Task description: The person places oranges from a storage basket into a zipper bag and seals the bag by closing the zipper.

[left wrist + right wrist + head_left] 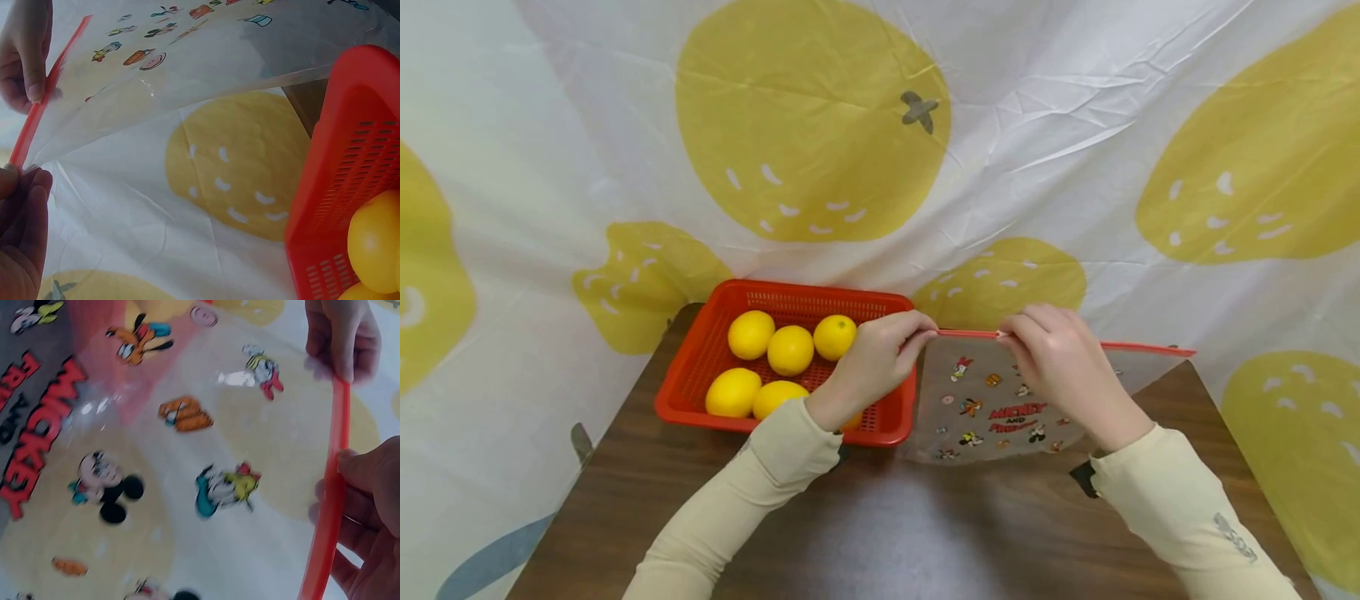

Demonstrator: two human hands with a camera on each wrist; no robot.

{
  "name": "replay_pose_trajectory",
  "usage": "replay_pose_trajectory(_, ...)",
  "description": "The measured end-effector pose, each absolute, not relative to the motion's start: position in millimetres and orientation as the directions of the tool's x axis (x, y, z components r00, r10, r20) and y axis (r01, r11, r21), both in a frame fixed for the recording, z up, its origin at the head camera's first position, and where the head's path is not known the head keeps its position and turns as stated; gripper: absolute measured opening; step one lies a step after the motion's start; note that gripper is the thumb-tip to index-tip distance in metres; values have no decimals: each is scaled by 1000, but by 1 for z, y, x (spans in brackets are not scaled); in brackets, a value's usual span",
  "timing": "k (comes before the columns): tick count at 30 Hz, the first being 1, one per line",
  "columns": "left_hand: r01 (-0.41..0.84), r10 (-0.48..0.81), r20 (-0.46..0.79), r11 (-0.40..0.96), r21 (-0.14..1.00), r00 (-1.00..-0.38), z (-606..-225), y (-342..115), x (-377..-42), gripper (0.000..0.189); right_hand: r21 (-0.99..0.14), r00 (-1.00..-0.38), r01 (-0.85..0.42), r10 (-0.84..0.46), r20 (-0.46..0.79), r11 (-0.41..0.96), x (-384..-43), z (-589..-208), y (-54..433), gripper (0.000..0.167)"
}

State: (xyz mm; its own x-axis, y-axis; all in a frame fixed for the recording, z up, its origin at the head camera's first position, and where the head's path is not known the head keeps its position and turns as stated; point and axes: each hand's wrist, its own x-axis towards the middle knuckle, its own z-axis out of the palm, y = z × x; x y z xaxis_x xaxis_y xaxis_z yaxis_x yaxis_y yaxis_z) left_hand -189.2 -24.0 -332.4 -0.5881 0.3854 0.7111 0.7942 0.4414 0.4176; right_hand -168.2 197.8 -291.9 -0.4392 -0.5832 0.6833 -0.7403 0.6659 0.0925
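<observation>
A clear zipper bag [977, 408] with cartoon prints and a red top strip hangs upright over the table, right of the basket. My left hand [876, 358] pinches the left end of the red strip [55, 75] between thumb and fingers. Further along the same strip, my right hand [1060, 362] pinches it near its middle, where a small white piece [1000, 334] shows at the fingertips. The right part of the strip runs on past this hand to a free end. Through the bag's film [269, 456] the backdrop shows, and the bag looks flat.
A red plastic basket [673, 383] with slotted walls stands left of the bag, under my left forearm. Several lemons [790, 350] lie in it. The brown wooden table [880, 533] meets a white cloth backdrop [1037, 167] with yellow fruit prints.
</observation>
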Motion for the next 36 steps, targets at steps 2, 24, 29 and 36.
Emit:
replay_pose_trajectory(2, 797, 388, 713, 440, 413, -584, -333, -24, -189, 6, 84, -442, -739, -576, 687, 668, -168, -294, 204, 14)
replay_pose_trajectory(24, 789, 377, 714, 455, 412, -590, -337, -34, -193, 6, 119, -491, -607, -489, 721, 786, -161, -297, 284, 46)
replay_pose_trajectory(29, 775, 373, 702, 475, 416, -606, -338, -40, -195, 6, 108, -533, -560, -457, 712, 821, -159, -297, 309, 51)
replay_pose_trajectory(36, 777, 374, 707, 482, 405, -600, -336, -40, -195, 6, 78, -524, -550, -416, 743, 832, -161, -299, 330, 56)
